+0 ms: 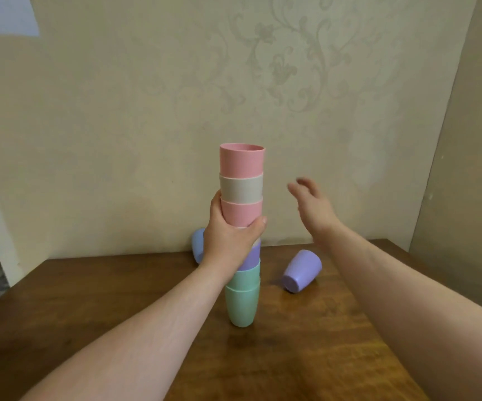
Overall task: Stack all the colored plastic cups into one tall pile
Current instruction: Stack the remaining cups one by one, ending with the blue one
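A tall pile of cups [242,235] is seen standing upright on a dark wooden bench [306,328], close to the papered wall [147,111] behind it. The pile is made up, from the bottom, of two green cups [241,302], a purple cup [250,257], a cup hidden almost wholly by the fingers, then a pink cup [241,212], a beige cup [241,188] and a second pink cup [241,160] at the top with its mouth upward.

The pile is gripped around its middle by the left hand [228,238], whose thumb is laid across the front just below the lower pink cup while the fingers are wrapped behind. The right hand [313,206] is held in the air to the right of the pile, apart from it, with fingers spread loosely and nothing in it; its fingertips are blurred.

Two cups are left lying on their sides on the bench. A lilac cup [302,270] is seen to the right of the pile, its base turned toward the camera. A blue cup [198,247] is partly hidden behind the left wrist, near the wall.
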### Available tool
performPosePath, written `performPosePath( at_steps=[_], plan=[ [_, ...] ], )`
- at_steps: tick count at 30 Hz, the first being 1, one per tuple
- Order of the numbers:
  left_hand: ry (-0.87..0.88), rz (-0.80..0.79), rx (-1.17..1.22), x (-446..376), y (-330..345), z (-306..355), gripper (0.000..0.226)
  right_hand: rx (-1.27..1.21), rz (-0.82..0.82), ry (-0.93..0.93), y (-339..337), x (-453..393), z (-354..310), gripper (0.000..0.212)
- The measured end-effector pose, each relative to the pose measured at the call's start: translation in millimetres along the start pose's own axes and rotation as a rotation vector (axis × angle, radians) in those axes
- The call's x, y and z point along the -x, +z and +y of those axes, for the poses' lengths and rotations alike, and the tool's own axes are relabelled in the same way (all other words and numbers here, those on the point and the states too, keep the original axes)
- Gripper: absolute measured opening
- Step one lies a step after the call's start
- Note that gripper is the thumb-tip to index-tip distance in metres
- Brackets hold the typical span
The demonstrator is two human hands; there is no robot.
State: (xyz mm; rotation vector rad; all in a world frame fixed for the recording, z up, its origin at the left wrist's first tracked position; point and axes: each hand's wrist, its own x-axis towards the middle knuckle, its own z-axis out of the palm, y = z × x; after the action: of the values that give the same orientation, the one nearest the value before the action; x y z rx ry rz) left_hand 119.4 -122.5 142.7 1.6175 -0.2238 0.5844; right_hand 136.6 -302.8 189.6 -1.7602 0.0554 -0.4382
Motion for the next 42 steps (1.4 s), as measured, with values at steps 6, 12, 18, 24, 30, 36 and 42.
performPosePath(
  at_steps=[6, 12, 18, 24, 30, 36, 42],
  plan=[
    [0.02, -0.074, 0.022, -7, 12, -9, 0.077, 0.605, 0.009, 0.474, -20, -28, 116, 0.104],
    [0.016, -0.053, 0.061, -13, 10, -14, 0.076, 0.498, -0.11, 0.452, 3, -14, 155, 0.1],
    [-0.034, -0.033, 0.113, -11, 2, -14, 0.08, 0.525, -0.068, 0.123, 11, 19, 148, 0.048],
    [-0.05, -0.073, 0.112, -3, -2, -11, 0.079, 0.405, -0.077, 0.162, 8, 44, 149, 0.111],
    [-0.071, -0.093, 0.127, 1, -6, -7, 0.084, 0.207, -0.178, 0.325, 1, 47, 129, 0.106],
    [-0.064, -0.074, 0.093, 2, -5, -5, 0.086, -0.223, 0.052, 0.088, -2, 27, 17, 0.087],
    [-0.065, -0.072, 0.062, 1, -4, -1, 0.069, -0.448, 0.161, -0.288, 5, 12, -128, 0.087]
  ],
)
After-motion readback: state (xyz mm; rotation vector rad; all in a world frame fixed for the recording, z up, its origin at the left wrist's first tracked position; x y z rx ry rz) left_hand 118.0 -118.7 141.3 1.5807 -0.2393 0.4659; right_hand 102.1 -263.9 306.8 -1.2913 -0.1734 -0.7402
